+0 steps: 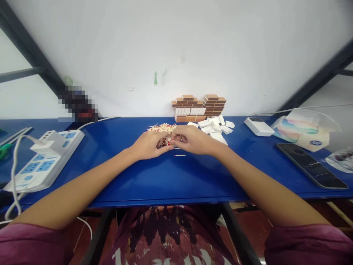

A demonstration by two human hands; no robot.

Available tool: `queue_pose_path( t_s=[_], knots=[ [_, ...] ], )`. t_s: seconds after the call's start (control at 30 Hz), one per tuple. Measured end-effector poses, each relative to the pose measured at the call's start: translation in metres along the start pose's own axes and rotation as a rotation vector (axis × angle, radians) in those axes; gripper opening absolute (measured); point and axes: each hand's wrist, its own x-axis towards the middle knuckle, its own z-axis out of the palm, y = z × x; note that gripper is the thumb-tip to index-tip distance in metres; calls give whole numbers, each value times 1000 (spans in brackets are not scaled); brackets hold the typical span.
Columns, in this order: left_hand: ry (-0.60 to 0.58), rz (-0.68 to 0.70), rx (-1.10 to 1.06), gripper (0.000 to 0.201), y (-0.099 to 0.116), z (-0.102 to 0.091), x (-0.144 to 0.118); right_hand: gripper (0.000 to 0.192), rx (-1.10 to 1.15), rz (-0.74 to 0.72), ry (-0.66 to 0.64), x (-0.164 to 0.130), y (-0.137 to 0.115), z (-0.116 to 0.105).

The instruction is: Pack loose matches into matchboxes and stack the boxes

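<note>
Head view: at centre frame, the left hand (pixel 149 144) grips a tray (pixel 168 141); whether the curled right hand (pixel 193 140) holds anything, I cannot tell. Either hand brushing the matches (pixel 162 127) just above could scatter them across the table (pixel 157 178).

Matchsticks (pixel 163 127) lie left of the trays (pixel 215 127), stacked boxes (pixel 214 107) behind.

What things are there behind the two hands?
Behind the left hand shows a pile of matchsticks; behind the right hand, white box pieces and, farther back, stacked boxes. Pile parts covered by the hands cannot be seen.
</note>
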Motion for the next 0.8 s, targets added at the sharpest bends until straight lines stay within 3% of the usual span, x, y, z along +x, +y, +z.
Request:
queue_pose_path(
  t_s=[0.17, 0.67, 0.8],
  knots=[
    [-4, -8, -3, 37, -1, 0, 1, 10, 135, -16, -28, -2, -7, -4],
    [-32, -3, -13, 41, -1, -1, 2, 12, 88, 2, -137, 1, -2, -5],
    [-23, 10, -9, 41, -3, -1, 2, 15, 29, 25, -108, 1, -1, -1]
  ],
)
